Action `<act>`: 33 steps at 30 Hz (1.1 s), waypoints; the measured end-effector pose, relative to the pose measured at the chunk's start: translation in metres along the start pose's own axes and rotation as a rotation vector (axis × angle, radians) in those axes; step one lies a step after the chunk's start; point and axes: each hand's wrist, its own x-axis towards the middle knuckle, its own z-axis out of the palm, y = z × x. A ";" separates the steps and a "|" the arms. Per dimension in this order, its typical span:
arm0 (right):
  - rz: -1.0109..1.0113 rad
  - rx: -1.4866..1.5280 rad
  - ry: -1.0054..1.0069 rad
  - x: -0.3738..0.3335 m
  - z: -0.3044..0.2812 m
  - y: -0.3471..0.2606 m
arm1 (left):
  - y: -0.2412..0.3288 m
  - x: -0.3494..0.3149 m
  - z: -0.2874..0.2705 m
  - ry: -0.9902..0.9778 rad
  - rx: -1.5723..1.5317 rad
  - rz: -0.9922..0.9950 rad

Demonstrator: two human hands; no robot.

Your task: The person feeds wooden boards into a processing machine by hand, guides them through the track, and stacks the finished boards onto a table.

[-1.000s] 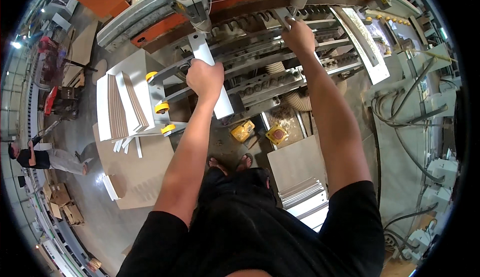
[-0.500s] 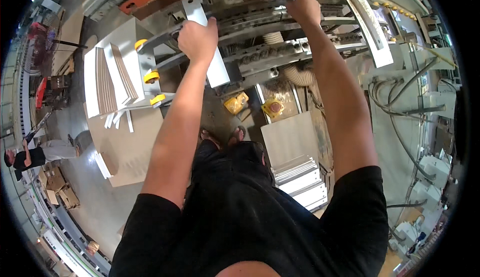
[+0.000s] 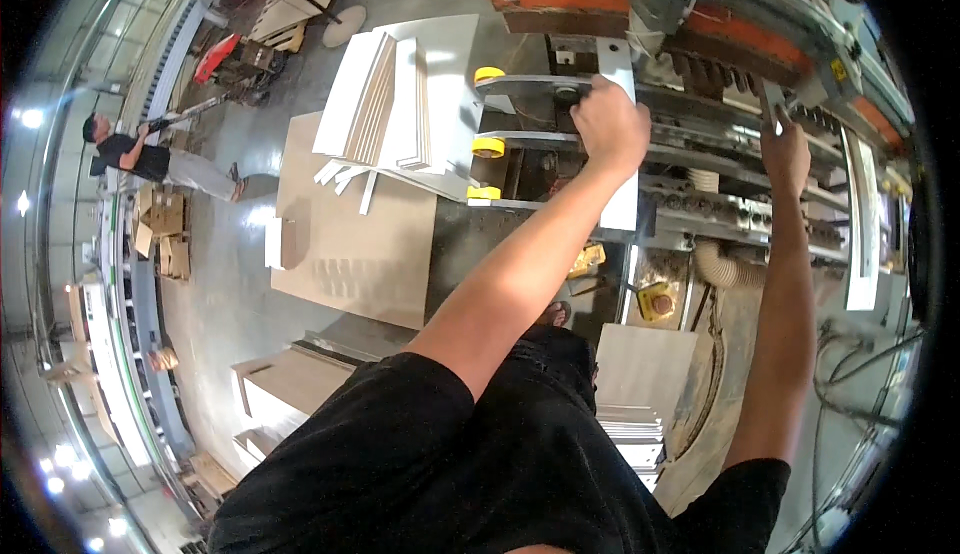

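Observation:
My left hand (image 3: 612, 134) is closed across a narrow white board (image 3: 618, 194), which lies over the dark rails of a machine (image 3: 690, 189). Its knuckles face up and its fingertips are hidden. Farther right, my right hand (image 3: 786, 157) has its fingers closed at the near end of a narrow grey strip (image 3: 770, 101) by a row of dark spindles. How its fingers wrap round the strip is partly hidden. Another long white board (image 3: 861, 224) lies on the machine beyond my right hand.
White boards (image 3: 375, 104) stand stacked on a panel at left, beside rails with yellow end rollers (image 3: 488, 147). A brown sheet (image 3: 350, 244) lies below. More boards (image 3: 632, 434) are stacked near my legs. A person (image 3: 160, 159) stands at far left holding a handle.
My view has swung left, so the machine and both hands appear farther right and lower. Both hands remain closed at the same pieces.

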 end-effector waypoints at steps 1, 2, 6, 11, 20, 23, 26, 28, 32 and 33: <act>0.010 -0.012 -0.006 0.000 0.001 -0.007 | -0.003 0.004 0.001 0.005 -0.011 -0.001; 0.018 -0.027 -0.012 0.001 0.003 -0.014 | -0.008 0.007 0.002 0.010 -0.024 -0.002; -0.015 -0.005 0.025 0.007 0.016 -0.010 | -0.011 0.012 -0.006 0.086 -0.106 -0.013; 0.046 0.051 0.003 0.008 0.014 0.013 | -0.006 -0.008 0.003 0.070 -0.132 0.043; -0.026 0.005 0.010 0.009 0.011 -0.008 | -0.007 0.009 0.002 0.148 -0.146 0.034; 0.001 -0.009 0.000 0.008 0.011 -0.013 | -0.005 0.010 0.003 0.079 -0.131 -0.040; 0.042 -0.017 -0.024 0.009 0.011 -0.003 | -0.005 0.008 0.008 0.105 -0.144 -0.001; 0.030 0.002 -0.030 0.003 0.004 -0.015 | -0.009 0.009 0.007 0.115 -0.155 0.001; -0.045 0.019 0.107 0.007 0.019 0.016 | -0.005 0.008 0.011 0.145 -0.191 0.011; -0.067 -0.047 0.095 0.002 0.019 0.013 | -0.008 0.010 0.011 0.140 -0.175 -0.013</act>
